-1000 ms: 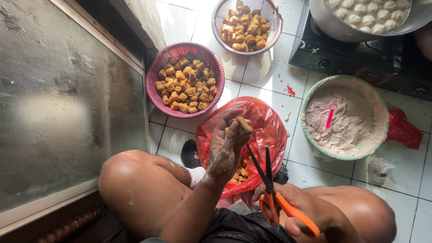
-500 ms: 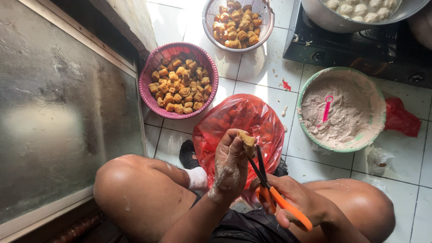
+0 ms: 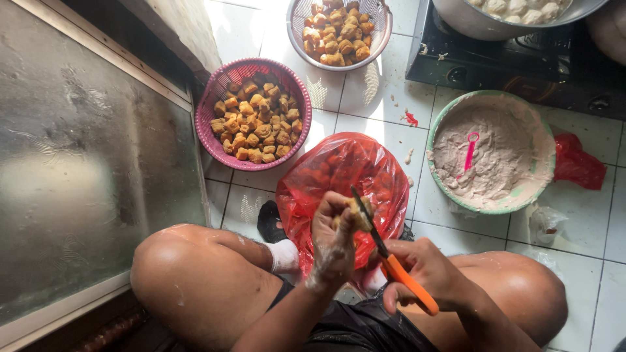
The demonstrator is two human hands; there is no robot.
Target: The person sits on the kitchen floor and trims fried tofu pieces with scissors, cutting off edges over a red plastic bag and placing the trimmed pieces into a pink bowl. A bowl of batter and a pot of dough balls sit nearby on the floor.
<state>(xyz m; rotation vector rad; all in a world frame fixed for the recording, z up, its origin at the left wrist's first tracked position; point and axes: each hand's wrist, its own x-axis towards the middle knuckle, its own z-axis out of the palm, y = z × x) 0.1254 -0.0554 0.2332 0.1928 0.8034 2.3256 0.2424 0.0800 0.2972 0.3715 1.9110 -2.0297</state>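
Single head-worn view, looking almost straight down from above a seated person onto a tiled floor, close enough that both knees fill the bottom edge. Lens faces forward and down: left hand and right hand sit near 6 o'clock, a pink basket at 10 o'clock, a stove at 1 o'clock. No second view overlaps it.

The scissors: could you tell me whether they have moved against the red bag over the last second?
Yes. The scissors now close on the fried piece, higher over the red bag.
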